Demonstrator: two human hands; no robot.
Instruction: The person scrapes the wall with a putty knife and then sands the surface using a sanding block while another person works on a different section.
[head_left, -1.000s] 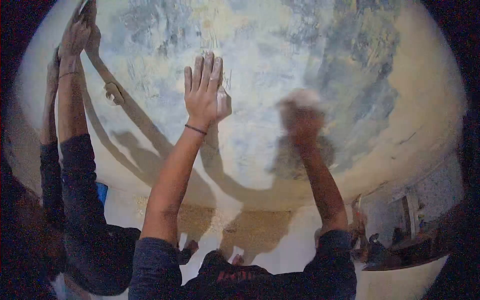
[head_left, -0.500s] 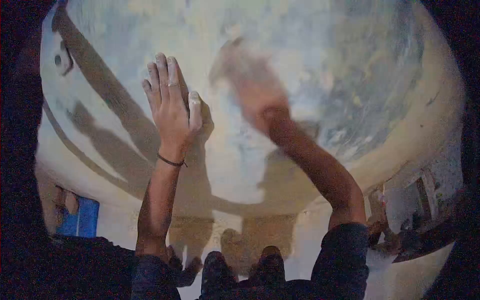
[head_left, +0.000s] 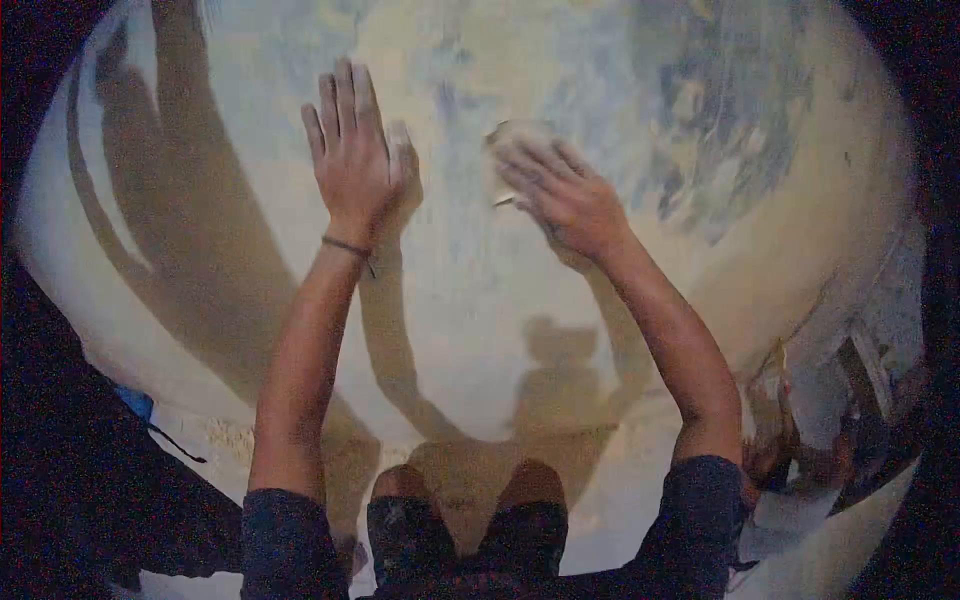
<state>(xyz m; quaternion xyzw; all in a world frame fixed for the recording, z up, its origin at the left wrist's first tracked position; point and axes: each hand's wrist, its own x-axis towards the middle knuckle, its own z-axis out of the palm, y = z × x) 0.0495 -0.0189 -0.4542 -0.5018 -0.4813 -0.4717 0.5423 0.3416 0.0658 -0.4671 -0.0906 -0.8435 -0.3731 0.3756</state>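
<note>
A large rounded pale surface (head_left: pixel 480 330) with grey-blue smears fills most of the head view. Flat against it, left of centre, lies my left hand (head_left: pixel 353 165), its fingers stretched upward and dusted white, a dark band on the wrist. Right of centre is my right hand (head_left: pixel 562 195), its fingers bent over a pale pad-like piece (head_left: pixel 525 132) pressed to the surface. The fingertips there are smeared by motion, and what the piece is made of cannot be made out.
My knees (head_left: pixel 530 482) show at the bottom centre. Objects (head_left: pixel 865 375) too dim to name stand at the lower right. A dark cloth-like shape (head_left: pixel 110 480) fills the lower left, with a bit of blue (head_left: pixel 135 402) beside it. Shadows cross the surface.
My right hand has moved slightly right and shows less blur. My left hand sits a little higher. The view has shifted, and the round hole at the upper left is out of sight.
</note>
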